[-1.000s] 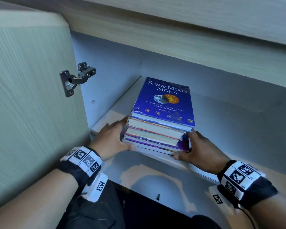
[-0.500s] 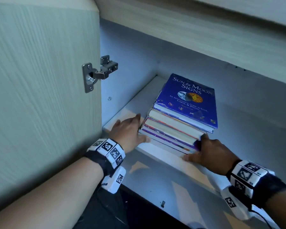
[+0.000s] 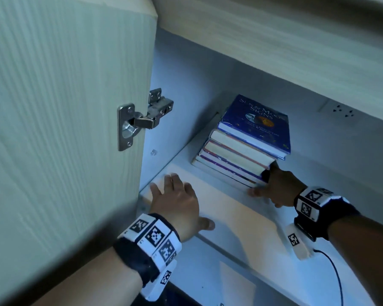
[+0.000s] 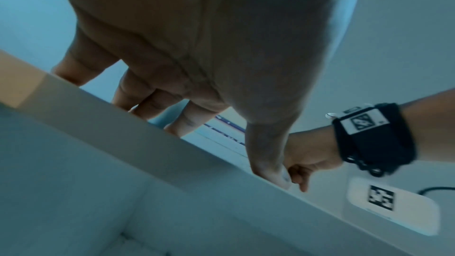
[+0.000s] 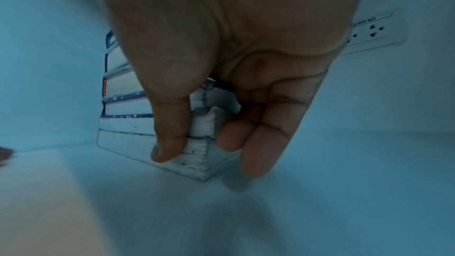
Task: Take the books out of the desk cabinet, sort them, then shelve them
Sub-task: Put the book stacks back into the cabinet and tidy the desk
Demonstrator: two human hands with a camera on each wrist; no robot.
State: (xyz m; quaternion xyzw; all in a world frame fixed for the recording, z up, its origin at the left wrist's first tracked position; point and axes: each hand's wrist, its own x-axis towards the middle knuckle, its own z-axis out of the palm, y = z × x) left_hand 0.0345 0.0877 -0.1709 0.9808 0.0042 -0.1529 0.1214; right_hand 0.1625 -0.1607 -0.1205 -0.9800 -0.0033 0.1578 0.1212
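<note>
the left hand (image 3: 177, 202) has let go of the book stack (image 3: 241, 149) and now rests flat, fingers spread, on the cabinet shelf (image 3: 230, 208) edge. the right hand (image 3: 279, 188) still pinches the stack's near corner, so the lift-out has probably paused.

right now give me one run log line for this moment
left hand open on cabinet shelf | right hand gripping book stack corner | stack not lifted
</note>
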